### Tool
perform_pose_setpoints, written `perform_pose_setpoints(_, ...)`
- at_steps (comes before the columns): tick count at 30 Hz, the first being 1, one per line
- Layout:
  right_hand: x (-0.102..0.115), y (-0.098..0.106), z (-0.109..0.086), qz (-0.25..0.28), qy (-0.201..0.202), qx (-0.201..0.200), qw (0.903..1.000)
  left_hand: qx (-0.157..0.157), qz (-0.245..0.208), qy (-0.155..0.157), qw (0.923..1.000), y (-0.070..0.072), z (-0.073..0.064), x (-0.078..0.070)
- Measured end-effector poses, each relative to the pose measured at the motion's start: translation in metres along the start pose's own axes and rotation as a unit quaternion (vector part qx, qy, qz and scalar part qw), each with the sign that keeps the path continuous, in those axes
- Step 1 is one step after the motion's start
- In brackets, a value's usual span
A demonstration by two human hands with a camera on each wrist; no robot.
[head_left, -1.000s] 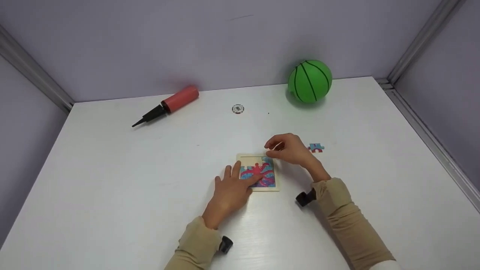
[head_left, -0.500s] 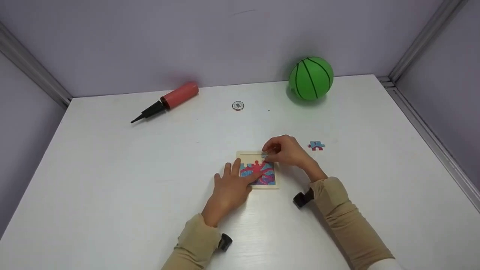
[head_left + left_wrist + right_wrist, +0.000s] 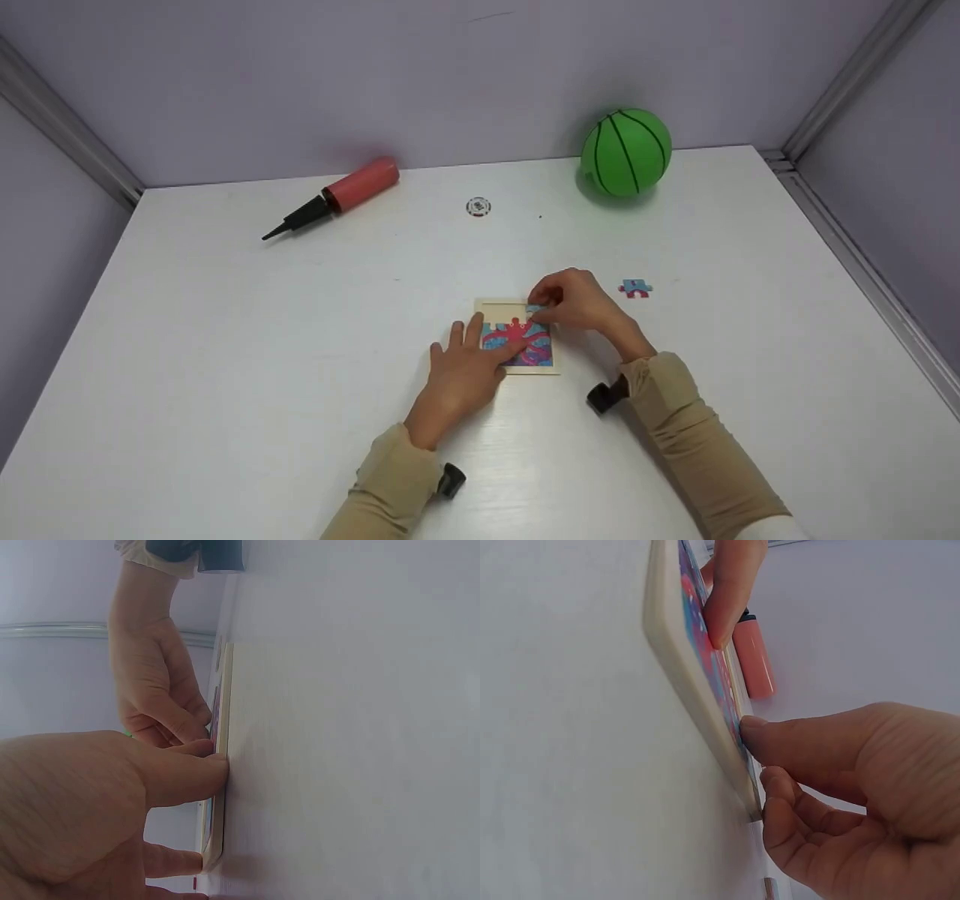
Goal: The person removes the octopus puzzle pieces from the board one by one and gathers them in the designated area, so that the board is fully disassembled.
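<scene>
A small square jigsaw puzzle in a pale wooden frame [image 3: 536, 370] lies mid-table, showing a pink octopus on blue. My left hand [image 3: 461, 379] rests over its left side, fingers spread, the index finger pressing on the picture. In the left wrist view, the left thumb [image 3: 191, 778] lies against the frame's near edge. At the upper right corner, my right hand [image 3: 581, 300] pinches a light blue puzzle piece [image 3: 533, 308], mostly hidden by the fingers. Bare wood shows along the upper left of the frame. Another blue and pink puzzle piece [image 3: 636, 288] lies right of that hand.
A green ball [image 3: 627, 153] with black lines sits at the back right against the wall. Toward the back left lies a red and black hand pump [image 3: 352, 191]. Between them is a round white chip [image 3: 478, 207]. Walls enclose the table's back and sides.
My right hand has come down from above the frame's corner to the piece there and pinches it. The left hand stays on the puzzle. The head view has shifted slightly.
</scene>
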State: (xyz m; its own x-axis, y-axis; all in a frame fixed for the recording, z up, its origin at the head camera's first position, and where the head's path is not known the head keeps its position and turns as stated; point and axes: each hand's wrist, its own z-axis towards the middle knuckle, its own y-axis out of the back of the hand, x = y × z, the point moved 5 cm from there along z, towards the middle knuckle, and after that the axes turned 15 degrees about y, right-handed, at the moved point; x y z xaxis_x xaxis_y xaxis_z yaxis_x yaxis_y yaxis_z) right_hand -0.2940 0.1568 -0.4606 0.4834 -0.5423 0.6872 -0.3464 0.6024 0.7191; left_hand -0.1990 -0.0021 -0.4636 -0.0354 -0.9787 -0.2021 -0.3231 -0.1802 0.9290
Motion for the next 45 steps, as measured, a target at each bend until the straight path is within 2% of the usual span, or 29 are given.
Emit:
perform_pose_setpoints(10, -0.0002, -0.0002, -0.0011, -0.004, 0.012, 0.000, 0.9999, -0.011, 0.006, -0.004, 0.9999, 0.0014, 0.0000, -0.0013)
perform_pose_setpoints(21, 0.0009, 0.0009, -0.0030, 0.005, -0.029, 0.010, 0.9995, -0.001, 0.005, 0.002, 1.0000, -0.0004, 0.0021, -0.0012)
perform_pose_setpoints(34, -0.0009, 0.0023, -0.0032, 0.028, -0.016, -0.019, 0.9993, -0.010, 0.002, -0.003, 0.9999, -0.0010, 0.0011, -0.0010)
perform_pose_setpoints(39, -0.0019, 0.0014, -0.0026, 0.038, -0.013, -0.019, 0.9990, -0.008, 0.006, -0.005, 0.9999, -0.0013, 0.0005, -0.0008)
perform_pose_setpoints(45, -0.0009, -0.0013, -0.0010, 0.079, -0.004, -0.008, 0.9969, -0.007, 0.000, -0.005, 1.0000, -0.0001, -0.0006, -0.0006)
